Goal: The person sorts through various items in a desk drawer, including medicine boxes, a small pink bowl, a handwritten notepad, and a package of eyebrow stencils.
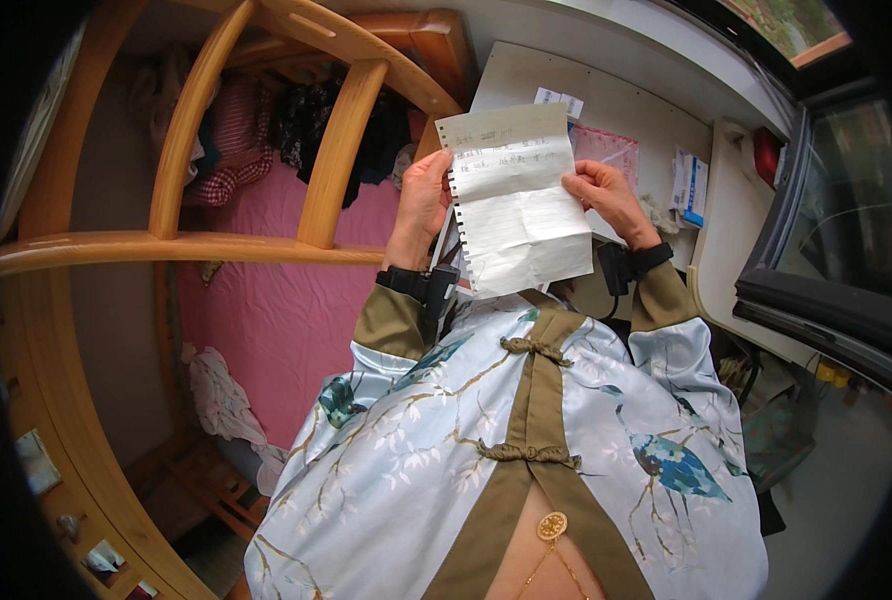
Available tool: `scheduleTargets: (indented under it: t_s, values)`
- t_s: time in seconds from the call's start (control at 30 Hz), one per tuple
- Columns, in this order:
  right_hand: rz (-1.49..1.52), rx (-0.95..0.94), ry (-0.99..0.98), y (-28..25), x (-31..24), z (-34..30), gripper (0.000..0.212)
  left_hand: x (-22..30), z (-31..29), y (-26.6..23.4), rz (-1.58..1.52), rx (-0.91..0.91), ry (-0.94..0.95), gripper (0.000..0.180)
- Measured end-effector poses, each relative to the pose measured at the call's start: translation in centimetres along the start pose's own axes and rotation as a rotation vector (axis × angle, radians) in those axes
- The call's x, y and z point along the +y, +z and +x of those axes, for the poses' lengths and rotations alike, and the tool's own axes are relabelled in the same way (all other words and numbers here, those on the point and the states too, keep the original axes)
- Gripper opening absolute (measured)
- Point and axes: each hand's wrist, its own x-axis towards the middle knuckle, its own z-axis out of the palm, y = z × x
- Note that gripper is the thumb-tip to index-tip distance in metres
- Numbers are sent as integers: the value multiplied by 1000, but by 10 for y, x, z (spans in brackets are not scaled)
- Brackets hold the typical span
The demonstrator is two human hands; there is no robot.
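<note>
So, we hold a creased white paper sheet with a punched left edge (521, 225) upright over the near edge of the white worktop (506, 75). Hands apart: our left hand (421, 205) pinches the punched edge high up, our right hand (611, 200) pinches the opposite edge around mid-height, thumbs on the front. Faint grey handwriting sits at the top; lower edge hangs before our pale blue satin robe (586, 400), can't tell if touching. Pink patterned flat packet (616, 150) lies just right of the sheet, blue-and-white packets (691, 188) by the worktop's right edge. Our take: light, even outward pull flattens the folds; thumbs clear of the writing; go easy on the left, punched paper may tear.
</note>
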Motion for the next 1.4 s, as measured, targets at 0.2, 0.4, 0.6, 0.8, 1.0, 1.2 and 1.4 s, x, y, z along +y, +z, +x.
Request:
scheduleTargets:
  t_s: [0.2, 0.4, 0.6, 0.8, 1.0, 1.2, 1.4]
  values:
    - [-21, -3, 4, 1, -1, 0, 25, 0, 0, 1, -18, 3, 8, 23]
    - [-4, 14, 7, 1, 1, 0, 25, 3, -3, 2, 4, -34, 5, 23]
    - [46, 53, -24, 0, 5, 1, 24, 7, -4, 7, 17, -66, -26, 24]
    - [54, 68, -38, 0, 4, 3, 22, 8, -4, 6, 21, -76, -42, 24]
    - [50, 57, -42, 0, 3, 2, 23, 6, -5, 2, 28, -53, -51, 23]
    - [69, 53, -46, 0, 2, 3, 23, 7, -4, 2, 46, -30, -68, 22]
    - [66, 61, -45, 0, -1, 4, 24, 7, -3, 1, 66, -14, -71, 23]
